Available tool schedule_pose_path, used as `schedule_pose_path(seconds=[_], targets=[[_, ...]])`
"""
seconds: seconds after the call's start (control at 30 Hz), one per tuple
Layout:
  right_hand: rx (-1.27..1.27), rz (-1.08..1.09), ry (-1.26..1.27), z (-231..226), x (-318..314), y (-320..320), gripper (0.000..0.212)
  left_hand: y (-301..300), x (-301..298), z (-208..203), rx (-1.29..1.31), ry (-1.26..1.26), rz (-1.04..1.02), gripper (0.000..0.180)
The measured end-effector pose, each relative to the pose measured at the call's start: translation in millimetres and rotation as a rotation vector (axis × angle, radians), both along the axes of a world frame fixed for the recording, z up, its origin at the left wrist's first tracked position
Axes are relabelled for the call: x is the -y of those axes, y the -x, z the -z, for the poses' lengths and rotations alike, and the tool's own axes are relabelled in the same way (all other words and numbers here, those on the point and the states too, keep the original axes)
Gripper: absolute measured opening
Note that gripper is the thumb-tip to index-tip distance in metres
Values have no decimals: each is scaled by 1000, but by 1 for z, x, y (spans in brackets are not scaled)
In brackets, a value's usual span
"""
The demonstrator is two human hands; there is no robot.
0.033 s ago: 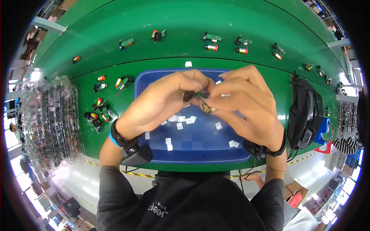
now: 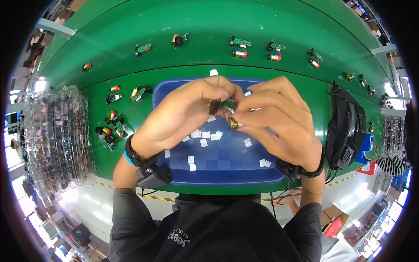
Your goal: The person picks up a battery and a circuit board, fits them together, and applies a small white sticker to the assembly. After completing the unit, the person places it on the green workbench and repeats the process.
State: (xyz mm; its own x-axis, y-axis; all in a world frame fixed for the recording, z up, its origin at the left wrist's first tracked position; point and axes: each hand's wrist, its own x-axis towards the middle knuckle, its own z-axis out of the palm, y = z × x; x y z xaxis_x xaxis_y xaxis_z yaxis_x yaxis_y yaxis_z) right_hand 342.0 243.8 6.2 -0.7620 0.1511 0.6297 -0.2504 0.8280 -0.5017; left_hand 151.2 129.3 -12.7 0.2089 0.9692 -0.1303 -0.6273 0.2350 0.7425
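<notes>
Over the blue plastic tray (image 2: 218, 177), both my hands are raised and close together. My left hand (image 2: 185, 105) pinches a small green circuit board (image 2: 228, 104) with a black part (image 2: 214, 106) at its left end. Between the fingertips of my right hand (image 2: 286, 115) is a small cylinder (image 2: 235, 124) with a brass-coloured end, mostly covered by the fingers. Thin wires run between the board and the cylinder. Below the hands, several small white square pieces (image 2: 204, 143) lie scattered in the tray.
Several boards with wired batteries lie on the green table (image 2: 196, 61), such as this board (image 2: 240, 42) and its battery (image 2: 239, 54). Clear plastic blister trays (image 2: 59, 139) are stacked at left. A black bag (image 2: 345, 126) stands at right.
The cylinder in my right fingers has turned, so its brass-coloured end shows more plainly. The board in my left hand has shifted slightly. Both hands stay in nearly the same place.
</notes>
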Motion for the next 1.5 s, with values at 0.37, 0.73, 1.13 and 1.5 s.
schedule_pose_path(seconds=[0.37, 0.73, 1.13, 1.5], targets=[[-28, 161, -97, -6, 1, -4, 33, -9, 7, -23, -535, 19, -150, 31], [-138, 343, -342, -5, 7, 2, 28, -23, 12, -22, -585, -106, -255, 35], [-168, 355, -123, -13, 9, 1, 28, -25, 9, -19, -694, -263, -351, 38], [-27, 283, 406, -2, 21, 1, 16, -27, 5, -2, -806, -542, -538, 42]])
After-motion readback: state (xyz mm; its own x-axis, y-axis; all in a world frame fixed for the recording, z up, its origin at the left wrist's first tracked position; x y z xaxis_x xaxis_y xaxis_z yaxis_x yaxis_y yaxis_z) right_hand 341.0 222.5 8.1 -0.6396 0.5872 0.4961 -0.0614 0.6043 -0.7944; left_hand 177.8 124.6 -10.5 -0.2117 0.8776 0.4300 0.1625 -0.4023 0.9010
